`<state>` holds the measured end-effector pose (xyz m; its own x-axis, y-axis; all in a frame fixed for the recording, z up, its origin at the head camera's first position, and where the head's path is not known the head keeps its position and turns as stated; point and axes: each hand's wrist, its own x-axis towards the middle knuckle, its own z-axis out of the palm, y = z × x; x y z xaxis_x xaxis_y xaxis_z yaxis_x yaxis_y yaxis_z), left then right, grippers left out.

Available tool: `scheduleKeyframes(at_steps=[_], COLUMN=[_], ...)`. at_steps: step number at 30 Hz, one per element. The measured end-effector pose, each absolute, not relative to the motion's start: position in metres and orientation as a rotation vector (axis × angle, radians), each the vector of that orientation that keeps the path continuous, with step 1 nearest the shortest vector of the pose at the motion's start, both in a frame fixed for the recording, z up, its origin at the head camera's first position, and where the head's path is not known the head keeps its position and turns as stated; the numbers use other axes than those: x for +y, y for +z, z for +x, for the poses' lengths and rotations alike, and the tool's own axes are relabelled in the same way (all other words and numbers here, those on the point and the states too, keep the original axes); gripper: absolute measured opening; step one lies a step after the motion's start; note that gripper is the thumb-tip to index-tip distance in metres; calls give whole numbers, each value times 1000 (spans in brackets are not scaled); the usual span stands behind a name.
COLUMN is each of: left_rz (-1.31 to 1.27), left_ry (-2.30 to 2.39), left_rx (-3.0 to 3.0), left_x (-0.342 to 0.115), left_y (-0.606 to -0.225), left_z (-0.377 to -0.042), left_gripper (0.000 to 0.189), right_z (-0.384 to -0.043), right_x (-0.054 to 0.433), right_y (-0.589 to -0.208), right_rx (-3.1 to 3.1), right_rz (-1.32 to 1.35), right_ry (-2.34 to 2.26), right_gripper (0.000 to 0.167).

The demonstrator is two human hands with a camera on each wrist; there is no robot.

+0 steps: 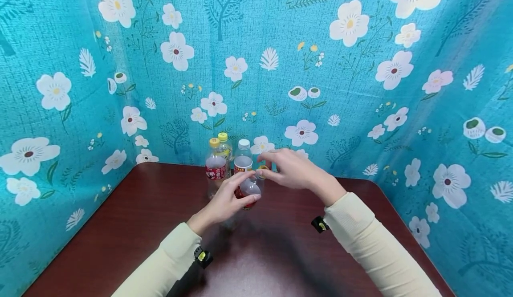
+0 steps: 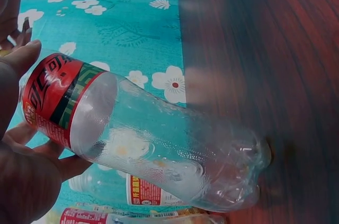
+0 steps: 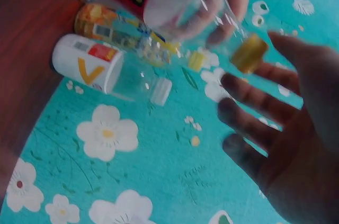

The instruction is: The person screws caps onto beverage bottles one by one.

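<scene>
A clear plastic bottle (image 2: 159, 134) with a red label and a yellow cap (image 3: 249, 53) is held tilted above the table. My left hand (image 1: 227, 197) grips it around the label and upper body, thumb on one side and fingers on the other. Close to the cap hovers my right hand (image 1: 295, 171), its fingers bent and spread around the cap. In the right wrist view a gap shows between those fingers and the cap. The bottle looks see-through, with no drink visible inside.
Behind the held bottle stand a red-labelled bottle (image 1: 215, 172) with an orange cap, a yellow-capped bottle (image 1: 223, 137) and a white-capped bottle (image 1: 243, 154). They stand near the back edge of the dark red table (image 1: 160, 225). A blue flowered curtain (image 1: 256, 43) hangs around it.
</scene>
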<state>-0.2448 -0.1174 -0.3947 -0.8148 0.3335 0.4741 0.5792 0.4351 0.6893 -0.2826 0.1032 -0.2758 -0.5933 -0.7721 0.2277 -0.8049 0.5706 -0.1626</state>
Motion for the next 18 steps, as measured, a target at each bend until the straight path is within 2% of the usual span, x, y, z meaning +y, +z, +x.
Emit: scheduleKeyframes(at_steps=[3,5,11,18], left_rz=[-776,-786,-806,-785], left_ry=[-1346,-1354,-1351,-1347], left_rx=[-2434,-2429,-2422,-2433], left_x=[-119,-119,-119,-120], left_y=[-394,-394,-395,-395], left_z=[-245,-245,-246,-246], left_gripper=[66,65,64,65], right_z=[-283,-284,-286,-290], right_x=[108,110,111,106], right_y=[-272,-271,-269,-271], right_rx=[-2710,-2728,-2723,-2702], right_rz=[1424,1480,1591,1580], right_ry=[361,350,376,475], right_gripper=[41,43,35,25])
